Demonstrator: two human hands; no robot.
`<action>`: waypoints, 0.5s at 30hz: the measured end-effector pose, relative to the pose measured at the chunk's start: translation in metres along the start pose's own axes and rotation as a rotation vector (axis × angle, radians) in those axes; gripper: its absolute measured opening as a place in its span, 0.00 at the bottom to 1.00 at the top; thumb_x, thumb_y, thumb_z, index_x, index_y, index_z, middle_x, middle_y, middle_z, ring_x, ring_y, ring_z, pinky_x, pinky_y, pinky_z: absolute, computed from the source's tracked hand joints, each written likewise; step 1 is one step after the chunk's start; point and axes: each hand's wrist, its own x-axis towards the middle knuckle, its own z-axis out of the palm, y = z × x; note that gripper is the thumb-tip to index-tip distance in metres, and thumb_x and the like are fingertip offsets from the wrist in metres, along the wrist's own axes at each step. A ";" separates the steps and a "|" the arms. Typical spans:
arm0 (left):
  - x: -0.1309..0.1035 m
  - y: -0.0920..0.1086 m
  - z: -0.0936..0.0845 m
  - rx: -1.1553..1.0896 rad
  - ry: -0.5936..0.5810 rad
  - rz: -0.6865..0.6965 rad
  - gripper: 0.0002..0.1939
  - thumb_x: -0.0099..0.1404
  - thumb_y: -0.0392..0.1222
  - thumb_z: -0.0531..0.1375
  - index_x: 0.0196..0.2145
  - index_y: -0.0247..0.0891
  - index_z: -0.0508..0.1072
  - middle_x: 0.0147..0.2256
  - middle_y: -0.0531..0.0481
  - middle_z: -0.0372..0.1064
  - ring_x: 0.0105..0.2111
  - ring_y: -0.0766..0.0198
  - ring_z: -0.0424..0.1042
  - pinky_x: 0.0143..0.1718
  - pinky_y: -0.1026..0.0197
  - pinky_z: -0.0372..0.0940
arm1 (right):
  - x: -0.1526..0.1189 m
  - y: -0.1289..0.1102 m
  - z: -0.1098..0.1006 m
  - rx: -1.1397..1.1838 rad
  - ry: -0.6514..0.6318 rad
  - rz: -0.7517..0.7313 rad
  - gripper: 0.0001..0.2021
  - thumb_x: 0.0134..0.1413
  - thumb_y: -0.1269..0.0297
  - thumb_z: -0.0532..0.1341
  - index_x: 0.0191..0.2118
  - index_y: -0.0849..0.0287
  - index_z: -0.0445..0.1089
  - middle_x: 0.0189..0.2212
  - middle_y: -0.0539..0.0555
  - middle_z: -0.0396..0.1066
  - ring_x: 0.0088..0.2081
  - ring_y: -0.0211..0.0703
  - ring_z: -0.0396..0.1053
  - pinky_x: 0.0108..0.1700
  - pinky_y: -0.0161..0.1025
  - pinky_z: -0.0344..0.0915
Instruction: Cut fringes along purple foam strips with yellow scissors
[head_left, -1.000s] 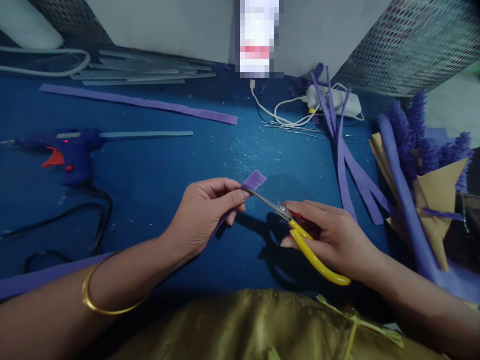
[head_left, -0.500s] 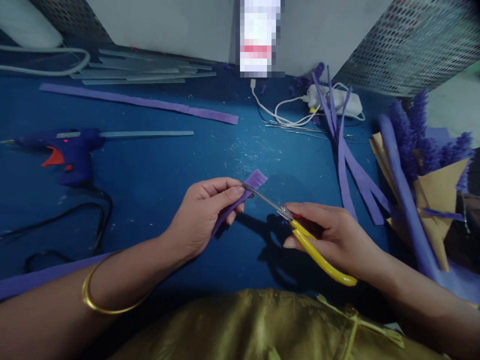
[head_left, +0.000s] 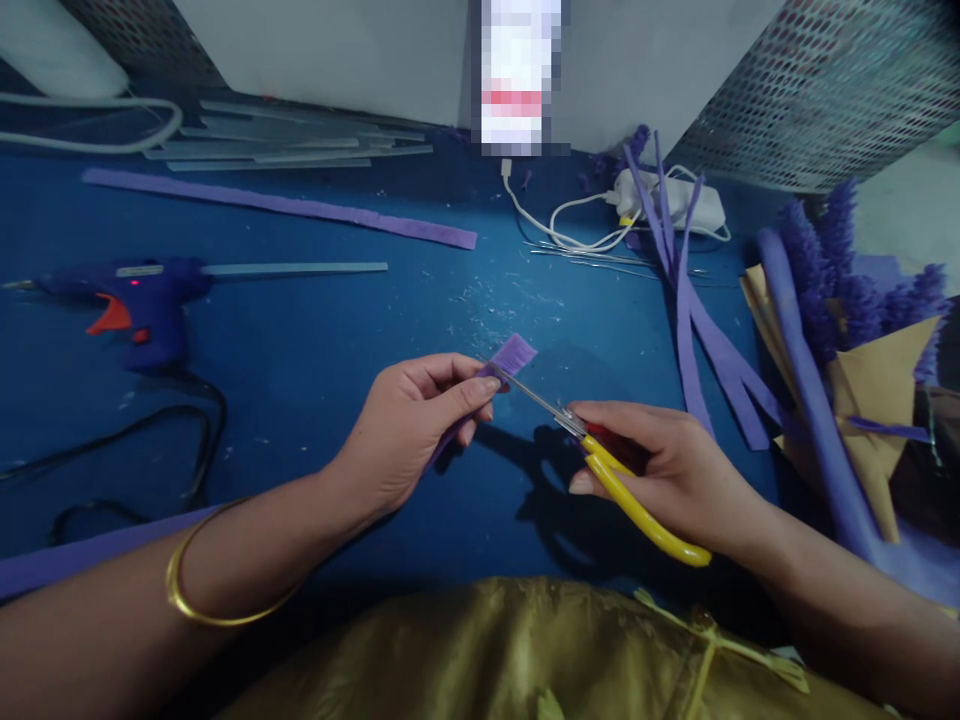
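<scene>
Between the thumb and fingers of my left hand (head_left: 427, 410) is a purple strip (head_left: 514, 354), which looks like felt or crepe paper. Its short end sticks out past the fingertips and shows fine slits; the rest runs down behind the hand. My right hand (head_left: 667, 460) is wrapped round yellow-handled scissors (head_left: 637, 510). The narrow blades reach the strip right beside my left thumb, and their tips are partly hidden there. Both hands are above the blue table (head_left: 450, 310).
A blue glue gun (head_left: 154, 300) with a glue stick in it lies left, its black cord below. Behind it are another purple strip (head_left: 285, 205) and several clear glue sticks (head_left: 285, 140). More purple strips (head_left: 690, 290), a white power strip (head_left: 675, 200) and purple flowers (head_left: 847, 270) stand right.
The scissor blades and the strip's end have shifted very slightly at my left fingertips. My left thumb sits a little further right. Everything else looks the same.
</scene>
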 end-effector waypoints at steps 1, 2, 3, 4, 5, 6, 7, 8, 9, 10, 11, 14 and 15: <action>0.000 -0.001 0.000 0.007 0.007 0.007 0.04 0.57 0.38 0.69 0.27 0.36 0.79 0.21 0.55 0.71 0.17 0.76 0.63 0.18 0.72 0.55 | 0.000 0.000 0.000 -0.008 0.001 0.002 0.21 0.55 0.47 0.67 0.48 0.56 0.77 0.34 0.53 0.74 0.30 0.41 0.69 0.30 0.36 0.64; 0.000 -0.001 0.000 0.013 0.015 0.013 0.04 0.58 0.38 0.69 0.27 0.36 0.79 0.21 0.55 0.71 0.17 0.76 0.63 0.18 0.72 0.55 | 0.000 0.000 0.000 -0.016 0.003 0.007 0.23 0.54 0.46 0.67 0.50 0.56 0.76 0.34 0.53 0.74 0.30 0.41 0.68 0.30 0.37 0.64; 0.000 -0.002 0.000 0.017 0.020 0.021 0.04 0.58 0.38 0.69 0.27 0.36 0.79 0.21 0.55 0.71 0.17 0.76 0.63 0.19 0.72 0.55 | 0.000 0.000 0.000 -0.025 0.002 0.012 0.24 0.54 0.46 0.68 0.51 0.56 0.75 0.34 0.52 0.73 0.30 0.41 0.68 0.30 0.37 0.64; 0.000 -0.002 0.000 0.018 0.024 0.029 0.04 0.58 0.38 0.69 0.27 0.36 0.79 0.21 0.55 0.71 0.17 0.76 0.63 0.19 0.72 0.55 | 0.000 0.000 -0.001 -0.037 0.001 0.016 0.25 0.53 0.45 0.68 0.52 0.56 0.75 0.34 0.52 0.73 0.30 0.41 0.68 0.31 0.37 0.64; 0.000 -0.003 0.000 0.018 0.029 0.038 0.04 0.58 0.38 0.68 0.27 0.36 0.79 0.21 0.55 0.71 0.17 0.75 0.63 0.19 0.72 0.55 | 0.000 -0.001 -0.001 -0.051 -0.001 0.016 0.26 0.53 0.46 0.68 0.53 0.55 0.74 0.33 0.51 0.72 0.30 0.41 0.67 0.31 0.37 0.64; 0.000 -0.003 -0.001 0.017 0.034 0.047 0.04 0.58 0.38 0.68 0.27 0.36 0.79 0.22 0.54 0.71 0.18 0.75 0.63 0.19 0.71 0.56 | 0.000 -0.001 -0.001 -0.065 -0.002 0.013 0.26 0.53 0.46 0.68 0.54 0.55 0.74 0.33 0.51 0.71 0.30 0.41 0.67 0.31 0.38 0.63; 0.000 -0.003 -0.001 0.018 0.038 0.054 0.04 0.58 0.37 0.68 0.27 0.36 0.79 0.22 0.54 0.71 0.18 0.75 0.63 0.20 0.71 0.56 | 0.000 -0.001 -0.001 -0.078 0.000 0.007 0.26 0.53 0.47 0.69 0.54 0.55 0.73 0.33 0.51 0.71 0.30 0.40 0.67 0.32 0.38 0.63; 0.000 -0.003 -0.001 0.020 0.041 0.057 0.03 0.58 0.37 0.68 0.27 0.36 0.79 0.22 0.54 0.71 0.18 0.75 0.63 0.20 0.71 0.56 | 0.000 -0.001 0.000 -0.090 0.004 0.001 0.26 0.53 0.47 0.69 0.54 0.55 0.73 0.33 0.50 0.70 0.30 0.40 0.66 0.32 0.37 0.63; 0.000 -0.003 -0.001 0.023 0.045 0.059 0.03 0.58 0.37 0.68 0.27 0.36 0.79 0.22 0.54 0.71 0.18 0.75 0.63 0.20 0.71 0.56 | -0.001 -0.001 0.000 -0.098 0.010 -0.004 0.26 0.53 0.47 0.69 0.54 0.56 0.73 0.32 0.50 0.70 0.30 0.40 0.66 0.32 0.37 0.62; 0.000 -0.003 -0.001 0.029 0.047 0.059 0.04 0.58 0.37 0.68 0.27 0.36 0.79 0.22 0.54 0.71 0.18 0.75 0.63 0.20 0.71 0.55 | -0.001 -0.001 0.000 -0.102 0.014 -0.008 0.26 0.53 0.47 0.69 0.54 0.56 0.73 0.32 0.50 0.69 0.30 0.39 0.66 0.32 0.37 0.62; 0.000 -0.003 -0.001 0.035 0.048 0.060 0.04 0.58 0.37 0.68 0.27 0.36 0.78 0.22 0.54 0.71 0.18 0.75 0.63 0.20 0.70 0.55 | -0.001 -0.001 0.000 -0.102 0.016 -0.010 0.26 0.53 0.47 0.69 0.54 0.56 0.73 0.32 0.50 0.69 0.29 0.39 0.66 0.31 0.37 0.62; 0.000 -0.003 -0.001 0.052 0.049 0.066 0.04 0.58 0.38 0.68 0.27 0.37 0.79 0.22 0.54 0.71 0.18 0.74 0.63 0.19 0.70 0.55 | -0.001 -0.001 0.000 -0.094 0.008 -0.009 0.25 0.53 0.47 0.68 0.53 0.54 0.73 0.32 0.50 0.71 0.29 0.39 0.66 0.31 0.37 0.62; 0.000 -0.003 -0.001 0.058 0.048 0.069 0.03 0.58 0.38 0.68 0.27 0.37 0.79 0.22 0.54 0.71 0.18 0.74 0.63 0.19 0.69 0.55 | -0.001 -0.001 0.000 -0.092 0.003 -0.007 0.24 0.54 0.47 0.68 0.53 0.54 0.73 0.33 0.51 0.72 0.30 0.40 0.67 0.32 0.37 0.63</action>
